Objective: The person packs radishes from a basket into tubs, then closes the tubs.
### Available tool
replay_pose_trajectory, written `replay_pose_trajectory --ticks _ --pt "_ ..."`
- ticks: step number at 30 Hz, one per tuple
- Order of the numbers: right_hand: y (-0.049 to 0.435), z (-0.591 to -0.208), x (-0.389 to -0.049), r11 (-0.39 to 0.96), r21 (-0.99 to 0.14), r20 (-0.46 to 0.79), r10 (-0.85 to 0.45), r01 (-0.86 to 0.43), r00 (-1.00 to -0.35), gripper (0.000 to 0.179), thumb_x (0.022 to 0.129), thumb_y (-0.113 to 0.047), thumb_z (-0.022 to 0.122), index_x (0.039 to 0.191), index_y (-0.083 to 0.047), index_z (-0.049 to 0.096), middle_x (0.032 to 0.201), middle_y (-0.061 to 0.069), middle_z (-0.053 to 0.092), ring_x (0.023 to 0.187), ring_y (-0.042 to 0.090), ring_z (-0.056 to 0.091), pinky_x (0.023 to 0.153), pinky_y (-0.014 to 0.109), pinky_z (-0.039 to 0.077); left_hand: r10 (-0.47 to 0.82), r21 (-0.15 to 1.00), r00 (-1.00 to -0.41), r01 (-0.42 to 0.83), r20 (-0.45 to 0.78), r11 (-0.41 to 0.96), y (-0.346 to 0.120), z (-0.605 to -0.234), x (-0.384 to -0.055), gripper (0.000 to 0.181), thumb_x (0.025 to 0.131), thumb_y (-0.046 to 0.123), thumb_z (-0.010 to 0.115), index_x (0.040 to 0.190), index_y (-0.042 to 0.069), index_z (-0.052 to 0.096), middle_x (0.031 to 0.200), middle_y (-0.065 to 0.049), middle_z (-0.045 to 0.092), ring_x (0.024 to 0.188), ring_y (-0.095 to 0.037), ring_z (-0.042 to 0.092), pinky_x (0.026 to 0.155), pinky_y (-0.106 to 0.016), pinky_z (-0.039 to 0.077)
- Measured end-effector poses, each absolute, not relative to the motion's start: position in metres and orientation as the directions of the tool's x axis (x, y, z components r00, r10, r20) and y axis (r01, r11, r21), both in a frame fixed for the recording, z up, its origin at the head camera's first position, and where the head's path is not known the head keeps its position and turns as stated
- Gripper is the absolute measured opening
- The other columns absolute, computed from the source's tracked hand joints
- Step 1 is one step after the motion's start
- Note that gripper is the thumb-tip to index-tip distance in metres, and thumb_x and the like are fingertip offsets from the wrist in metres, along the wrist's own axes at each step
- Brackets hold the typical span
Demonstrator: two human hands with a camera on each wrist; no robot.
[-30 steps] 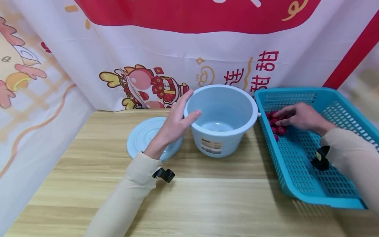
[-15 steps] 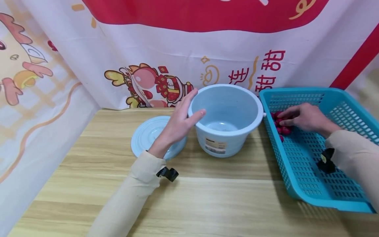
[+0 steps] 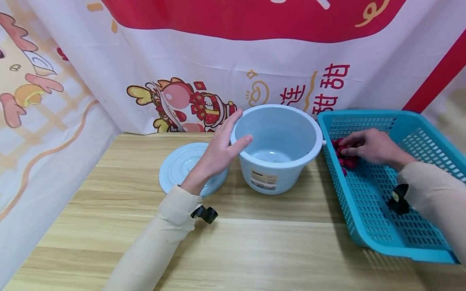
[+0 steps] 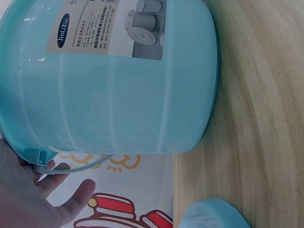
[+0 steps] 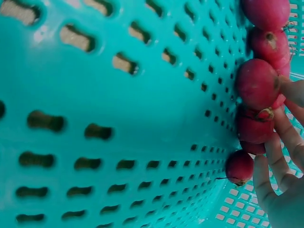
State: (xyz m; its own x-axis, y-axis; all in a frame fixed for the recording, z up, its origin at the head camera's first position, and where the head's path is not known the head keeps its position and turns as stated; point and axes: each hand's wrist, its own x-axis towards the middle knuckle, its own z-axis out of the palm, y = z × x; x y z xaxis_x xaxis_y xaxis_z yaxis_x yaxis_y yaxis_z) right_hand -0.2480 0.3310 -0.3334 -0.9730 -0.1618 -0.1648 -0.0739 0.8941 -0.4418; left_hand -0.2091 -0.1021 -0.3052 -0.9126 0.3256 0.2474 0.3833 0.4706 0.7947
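Note:
In the head view a light blue bucket [image 3: 273,178] stands upright. My left hand [image 3: 222,151] rests at its left rim, thumb reaching over the edge and straight fingers along the outside. The left wrist view shows those fingers [image 4: 76,202] spread near the bucket's thin handle [image 4: 85,166]. Inside a turquoise slotted basket [image 3: 358,226], my right hand [image 3: 375,147] reaches into a group of red radishes [image 3: 350,162]. Seen from the right wrist, thumb and fingers pinch one round radish [image 5: 256,84]; several others lie along the basket wall.
A round blue lid [image 3: 178,167] lies on the wooden table [image 3: 247,254], left of the bucket and partly under the left forearm. Behind the table hangs a printed cloth [image 3: 204,56]. The basket's left wall [image 3: 336,186] stands between bucket and radishes.
The right hand's fingers stay among the radishes with only slight movement. The left hand keeps its place at the bucket rim. The head view shifted a little.

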Motion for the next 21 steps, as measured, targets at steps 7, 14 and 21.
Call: replay_pose_trajectory --ticks 7,14,21 --pt "0.329 -0.323 -0.246 0.876 -0.48 -0.145 -0.139 -0.053 -0.98 0.054 0.102 -0.039 0.07 0.144 -0.005 0.065 0.14 0.031 0.062 0.118 0.045 0.053 0.074 0.034 0.053 0.323 0.794 -0.914 0.38 0.245 0.475 -0.102 -0.305 -0.209 0.082 0.1 0.053 0.057 0.17 0.028 0.024 0.178 0.009 0.021 0.163 -0.021 0.02 0.125 -0.063 0.034" --pt "0.326 -0.312 -0.242 0.824 -0.566 -0.112 -0.104 -0.022 -0.988 0.066 0.1 -0.053 0.067 0.15 -0.01 0.061 0.15 0.028 0.056 0.131 0.05 0.053 0.089 0.052 0.062 0.322 0.791 -0.913 0.383 0.248 0.476 -0.102 -0.305 -0.209 0.082 0.1 0.052 0.057 0.17 0.027 0.024 0.178 0.007 0.022 0.162 -0.023 0.022 0.125 -0.063 0.035" --pt "0.321 -0.301 -0.238 0.77 -0.638 -0.041 -0.064 -0.024 -0.997 0.07 0.097 -0.056 0.07 0.152 -0.016 0.059 0.148 0.024 0.062 0.132 0.041 0.056 0.075 0.024 0.059 0.323 0.788 -0.913 0.385 0.249 0.481 -0.102 -0.304 -0.209 0.082 0.1 0.053 0.057 0.17 0.027 0.024 0.178 0.007 0.022 0.162 -0.023 0.022 0.125 -0.064 0.035"
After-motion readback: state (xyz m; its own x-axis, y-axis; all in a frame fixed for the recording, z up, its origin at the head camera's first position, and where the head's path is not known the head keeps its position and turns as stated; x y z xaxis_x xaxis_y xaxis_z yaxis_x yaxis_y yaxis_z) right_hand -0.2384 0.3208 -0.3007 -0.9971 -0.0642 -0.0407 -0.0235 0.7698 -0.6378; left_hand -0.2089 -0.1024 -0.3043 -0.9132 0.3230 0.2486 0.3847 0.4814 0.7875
